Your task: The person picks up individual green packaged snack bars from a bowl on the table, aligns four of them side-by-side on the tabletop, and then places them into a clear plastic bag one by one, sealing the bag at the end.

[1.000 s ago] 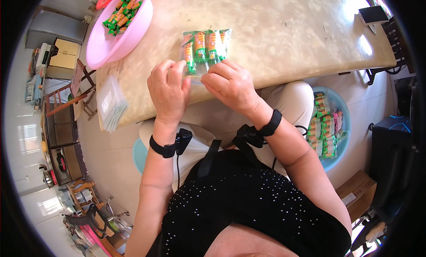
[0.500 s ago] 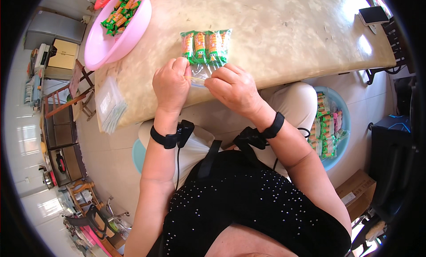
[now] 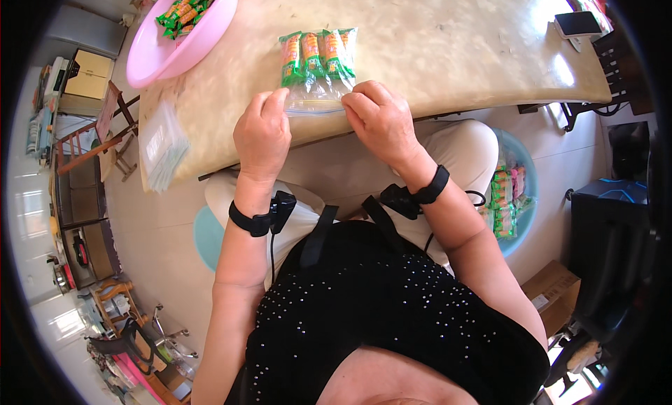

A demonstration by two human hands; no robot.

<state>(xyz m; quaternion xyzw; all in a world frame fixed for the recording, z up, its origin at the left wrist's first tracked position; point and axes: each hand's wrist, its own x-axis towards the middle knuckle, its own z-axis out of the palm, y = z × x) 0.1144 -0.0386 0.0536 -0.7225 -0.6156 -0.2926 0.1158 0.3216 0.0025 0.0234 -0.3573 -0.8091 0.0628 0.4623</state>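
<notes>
A clear zip bag (image 3: 315, 97) lies near the table's front edge, its zip strip toward me. Inside it several green and orange snack packets (image 3: 311, 53) stand side by side at the far end. With fingers curled in a pinch, my left hand (image 3: 262, 137) holds the bag's left edge near the zip strip. My right hand (image 3: 383, 122), closed the same way, grips the right edge. The strip runs straight between the two hands. My fingertips are partly hidden behind my knuckles.
At the far left of the table stands a pink basin (image 3: 150, 58) with loose snack packets. A stack of flat clear bags (image 3: 162, 147) lies at the left edge. By my right knee a blue basin (image 3: 523, 195) holds filled bags. A small white-edged device (image 3: 577, 25) sits far right.
My hands have moved apart, the left one slightly left, so the zip strip shows between them. The bag appears a little higher in view relative to my hands.
</notes>
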